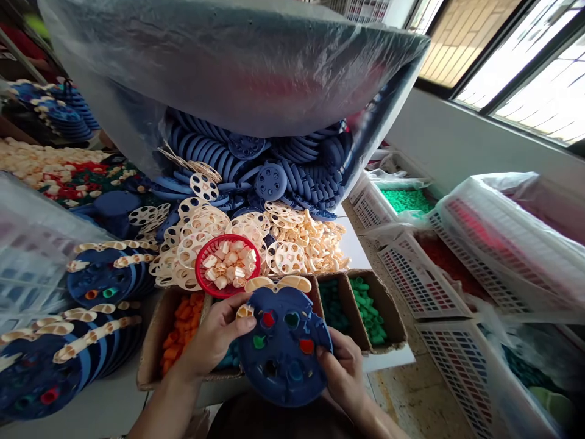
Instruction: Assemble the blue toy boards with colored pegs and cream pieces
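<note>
My left hand (222, 338) is closed on the left edge of a dark blue round plastic disc (283, 381), its thumb against a small cream plastic piece (245, 311) at the rim. My right hand (342, 369) grips the disc's right edge. A cream two-lobed piece (278, 283) sits along the disc's top edge. Red, green and orange plugs show in several of its holes. Just beyond the disc, a red basket (200, 268) holds small cream pieces. A divided cardboard box (393, 317) under the disc holds orange, teal and green tubes; the disc covers its middle.
Behind the basket lie perforated cream discs (187, 250) and loose cream pieces (324, 241). A plastic-covered bin (237, 67) spills blue discs (219, 158). Stacked blue assemblies (103, 277) stand at left. White crates (425, 274) line the right side under the windows.
</note>
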